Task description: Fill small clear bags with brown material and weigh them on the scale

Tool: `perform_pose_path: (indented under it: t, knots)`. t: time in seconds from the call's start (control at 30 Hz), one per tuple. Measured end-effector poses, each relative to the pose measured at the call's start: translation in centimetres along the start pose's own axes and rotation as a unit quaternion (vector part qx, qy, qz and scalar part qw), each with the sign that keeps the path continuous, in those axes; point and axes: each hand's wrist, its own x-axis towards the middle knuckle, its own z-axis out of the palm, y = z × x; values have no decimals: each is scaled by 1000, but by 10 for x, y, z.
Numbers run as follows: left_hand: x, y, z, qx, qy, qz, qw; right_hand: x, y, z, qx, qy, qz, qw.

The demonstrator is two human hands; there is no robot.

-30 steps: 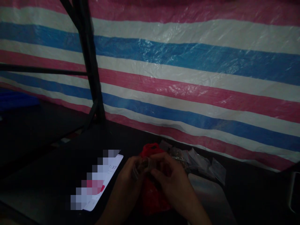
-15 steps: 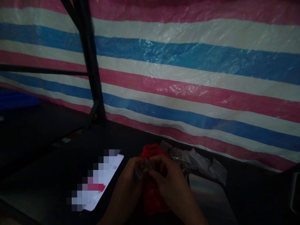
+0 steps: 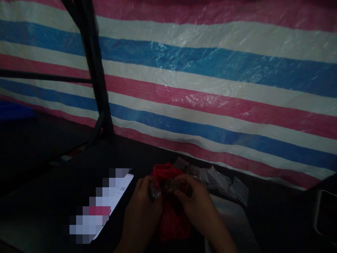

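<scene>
Both hands are over a red plastic bag (image 3: 172, 225) in dim light. My left hand (image 3: 144, 200) is closed round a small clear plastic bag (image 3: 154, 189) with a shiny, crinkled surface; what is inside is too dark to name. In my right hand (image 3: 193, 196), a small round clear piece (image 3: 172, 185), like a little cup or a roll of plastic, is pinched between thumb and fingers. A narrow gap separates the two held things. The left fingertips are partly hidden.
A lit phone (image 3: 113, 207) lies left of my hands on the dark surface. Small clear zip bags (image 3: 221, 182) lie behind and right of the red bag. A silvery flat panel (image 3: 234, 218) sits at right. A dark metal post (image 3: 96, 77) stands before a striped tarp (image 3: 210, 84).
My hands have drawn slightly apart; the round clear piece in my right hand is now separate from the small bag in my left. The camera view has shifted a little.
</scene>
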Motion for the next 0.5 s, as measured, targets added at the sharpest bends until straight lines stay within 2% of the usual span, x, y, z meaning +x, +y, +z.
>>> perform_pose_path:
  t: [0.13,0.27,0.4,0.5]
  knots:
    - [0,7,2,45,36,-34,998,-4,7,-6,-61,3,21,998]
    - [2,11,4,63,63,-33,996,-6,7,-8,-100,11,15,995]
    - [6,10,7,40,86,-4,995,-6,8,-8,-72,7,19,997]
    - [8,7,9,19,99,33,994,-5,7,-10,-29,28,13,999]
